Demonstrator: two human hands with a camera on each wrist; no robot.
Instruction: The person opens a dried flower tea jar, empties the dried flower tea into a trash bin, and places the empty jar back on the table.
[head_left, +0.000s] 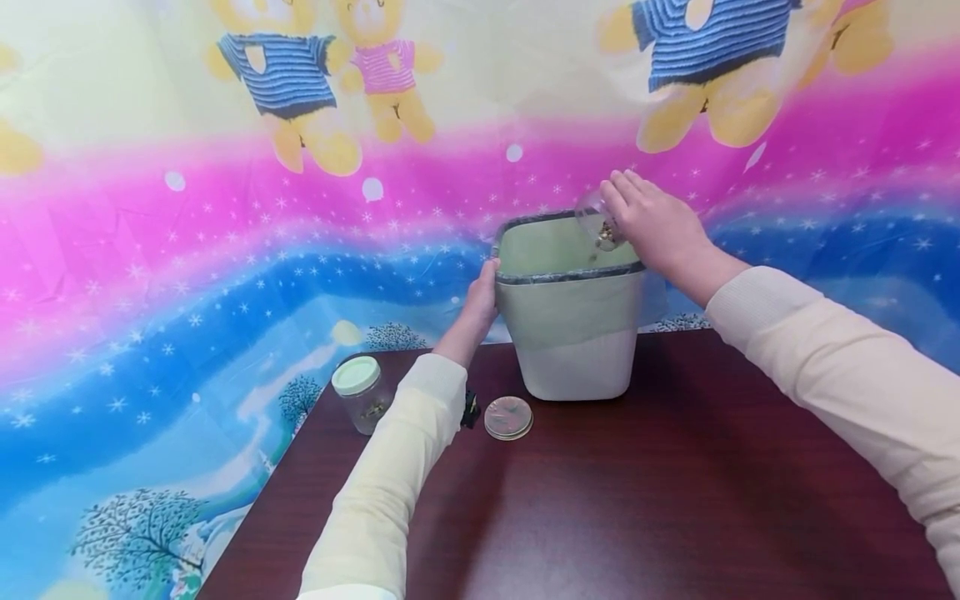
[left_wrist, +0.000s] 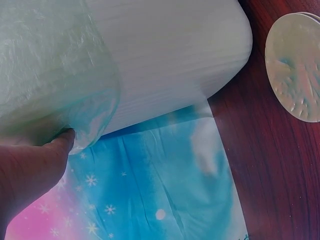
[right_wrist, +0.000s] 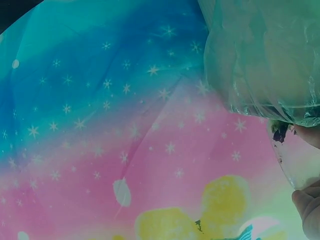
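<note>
A white trash bin (head_left: 577, 367) stands upright on the table, lined with a thin pale green bag (head_left: 562, 312) folded over its dark rim. My left hand (head_left: 480, 302) holds the bin's left side near the rim; in the left wrist view its thumb (left_wrist: 62, 140) lies against the liner, the other fingers hidden. Over the bin's right rim, my right hand (head_left: 663, 225) grips a clear jar (head_left: 587, 212) tipped with its mouth toward the opening. Small brownish bits (head_left: 606, 233) lie in the jar, some at its mouth. The right wrist view shows the jar (right_wrist: 290, 167) only partly.
A clear jar with a pale green lid (head_left: 356, 377) stands at the table's left edge, small bits inside. A round, flat, shiny disc (head_left: 508, 417) lies before the bin, beside a small black object (head_left: 470, 410) partly behind my left sleeve. A printed curtain (head_left: 420, 275) hangs behind the table.
</note>
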